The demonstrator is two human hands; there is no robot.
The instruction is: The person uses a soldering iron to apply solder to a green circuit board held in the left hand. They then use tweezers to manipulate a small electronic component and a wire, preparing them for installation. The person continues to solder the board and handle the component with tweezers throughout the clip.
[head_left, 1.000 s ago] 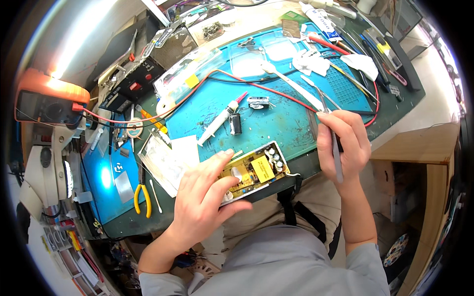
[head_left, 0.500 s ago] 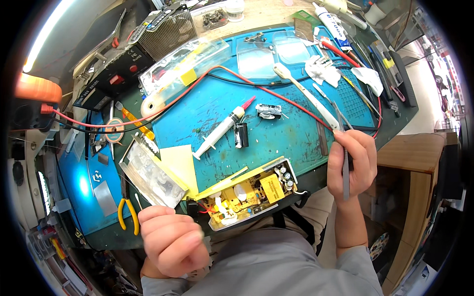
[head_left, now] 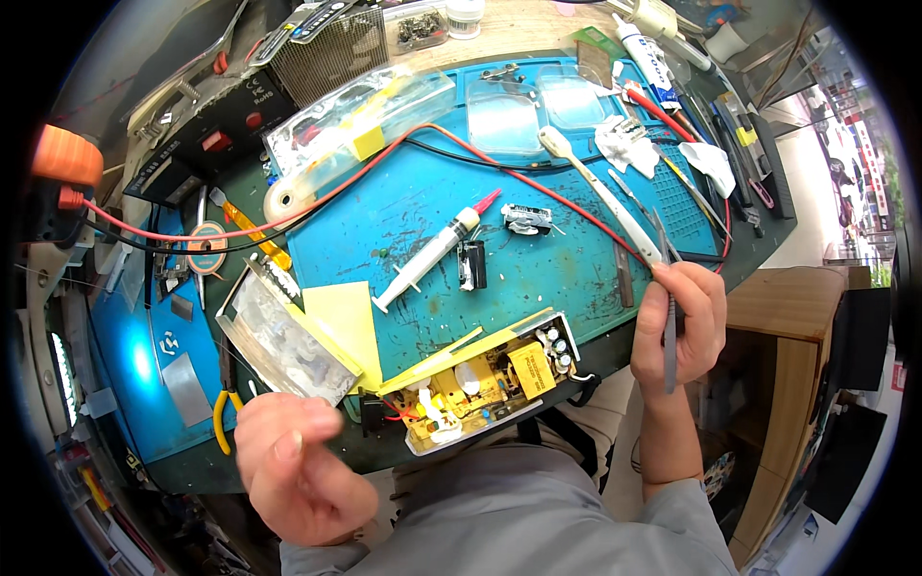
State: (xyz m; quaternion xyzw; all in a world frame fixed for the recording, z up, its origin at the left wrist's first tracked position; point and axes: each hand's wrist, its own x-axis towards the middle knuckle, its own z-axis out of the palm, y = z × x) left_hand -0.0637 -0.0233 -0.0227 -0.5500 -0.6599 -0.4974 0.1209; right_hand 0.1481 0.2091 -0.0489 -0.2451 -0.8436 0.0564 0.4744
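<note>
My right hand is closed around grey metal tweezers, their points up and away from me. Just beyond its fingertips lies the handle end of a white toothbrush. Slightly blurred, my left hand is curled at the near left; whatever its fingers may hold is hidden. A small white tip shows beside it. Between my hands, at the table's near edge, an open metal-cased circuit board carries a yellow transformer and white paste. A syringe with a pink tip and two black cylindrical capacitors lie beyond it.
Left of the board are a yellow sheet, a metal plate and yellow-handled pliers. Red and black leads cross the blue mat. Clear plastic boxes and crumpled tissue lie farther back.
The whole view has shifted a little. My left hand has moved left and turned, its fingers now differently curled. My right hand still holds the tweezers in nearly the same place.
</note>
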